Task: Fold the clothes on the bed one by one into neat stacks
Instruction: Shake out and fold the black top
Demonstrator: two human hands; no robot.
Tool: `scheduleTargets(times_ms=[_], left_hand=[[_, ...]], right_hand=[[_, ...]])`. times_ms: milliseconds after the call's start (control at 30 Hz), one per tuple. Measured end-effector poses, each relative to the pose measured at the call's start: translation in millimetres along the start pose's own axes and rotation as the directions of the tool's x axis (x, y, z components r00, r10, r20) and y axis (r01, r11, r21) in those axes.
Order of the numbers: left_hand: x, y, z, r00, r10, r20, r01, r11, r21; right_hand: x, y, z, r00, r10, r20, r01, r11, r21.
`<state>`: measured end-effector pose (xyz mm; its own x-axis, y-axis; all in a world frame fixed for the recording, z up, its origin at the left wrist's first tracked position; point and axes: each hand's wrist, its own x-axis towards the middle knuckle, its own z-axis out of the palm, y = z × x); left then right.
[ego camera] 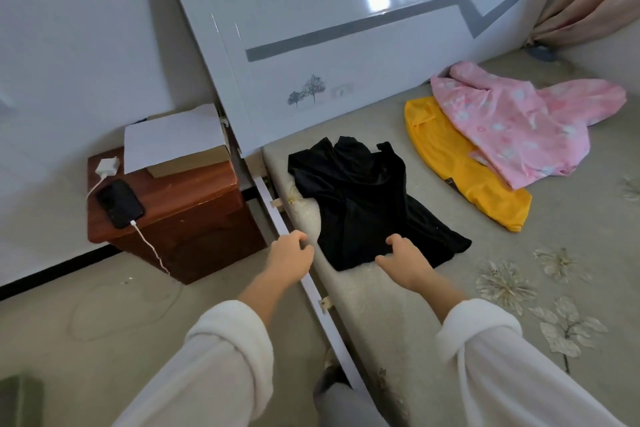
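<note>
Item: black garment (363, 201), lying on the bed (588, 236) close to its near-left edge, well apart from the other clothes. Orientation: the long axis was seen to run from the hem, nearest the person, away to the collar end, which was pointed at the headboard (311, 45); the upper part was rumpled and bunched, and the lower right corner was fanned out toward the middle of the mattress. Left hand (291, 253): held just beside the hem's left corner, over the bed's edge, fingers loosely curled, nothing gripped. Right hand (403, 256): laid at the middle of the hem, fingers curled onto the cloth; whether the fabric was actually pinched could not be made out. Step judged to be in hand: the garment being taken up for spreading, no fold yet made. Recommended handling: both hem corners should be pinched, not the hem's middle, so that the cloth is drawn evenly; it should be pulled taut along its long axis and the bunched shoulders smoothed flat before the sides are brought in. Awaiting attention: yellow garment (450, 166), partly covered by a pink floral garment (519, 121), both unfolded nearer the headboard on the right.
</note>
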<state>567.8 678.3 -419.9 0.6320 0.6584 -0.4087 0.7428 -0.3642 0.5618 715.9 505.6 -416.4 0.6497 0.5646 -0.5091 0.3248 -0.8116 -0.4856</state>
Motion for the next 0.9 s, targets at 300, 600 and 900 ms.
scheduleTargets(times_ms=[300,600,900], left_hand=[[134.0,5.7,-1.9,0.99,-0.071,0.12,0.071,0.997,0.004],[250.5,-26.1,26.5,0.925,-0.169,0.339,0.131,0.983,0.13],[346.6,-27.7,29.3,0.873,-0.387,0.296,0.457,0.86,-0.225]], right_hand=[[116.7,-19.7,-2.3,0.987,0.095,0.131,-0.098,0.995,0.018],[206.0,-17.7,54.3,0.915,0.32,0.244,-0.343,0.938,0.057],[254.8,-66.2,130.0,0.772,0.572,0.279,-0.567,0.817,-0.107]])
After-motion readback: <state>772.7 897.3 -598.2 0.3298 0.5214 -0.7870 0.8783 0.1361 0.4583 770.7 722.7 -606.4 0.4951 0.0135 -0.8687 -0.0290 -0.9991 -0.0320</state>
